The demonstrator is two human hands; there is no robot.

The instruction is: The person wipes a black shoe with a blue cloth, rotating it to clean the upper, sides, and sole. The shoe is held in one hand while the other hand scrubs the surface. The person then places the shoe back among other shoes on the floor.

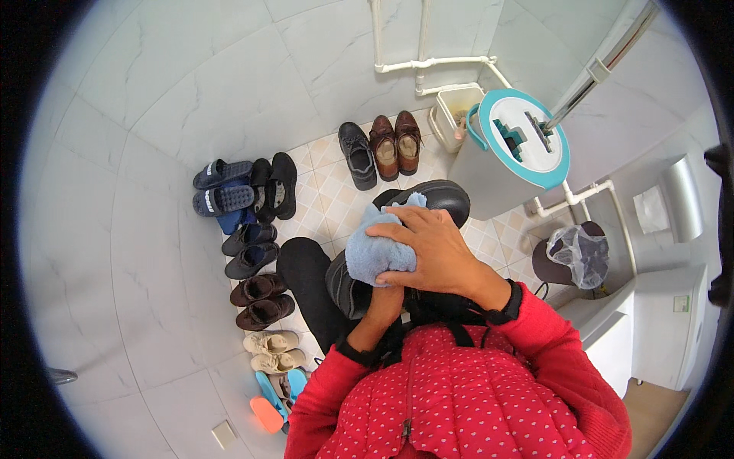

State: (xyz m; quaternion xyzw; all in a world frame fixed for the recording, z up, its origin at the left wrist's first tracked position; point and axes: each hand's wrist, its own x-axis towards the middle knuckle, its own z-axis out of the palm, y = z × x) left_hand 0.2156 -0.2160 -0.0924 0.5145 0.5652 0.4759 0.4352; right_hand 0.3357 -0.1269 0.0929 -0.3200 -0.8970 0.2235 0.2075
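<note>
My right hand [427, 246] grips a light blue plush cloth [375, 255], fingers spread over it. The cloth is bunched against a black leather shoe [339, 284] held above my lap. My left hand [387, 301] comes up beside the shoe's opening and supports it from below. Its fingers are hidden under the cloth. Just beyond my right hand shows the rounded toe of black leather footwear [441, 198]. Whether it is a separate shoe or one on my foot, I cannot tell.
A grey-and-teal mop bucket [487, 178] with a metal pole [596, 72] stands ahead right. Brown leather shoes [395, 149] and a black shoe [356, 158] sit by the tiled wall. Shoes and slippers [222, 186] line the left. Right are a lined bin [545, 261] and a toilet [616, 338].
</note>
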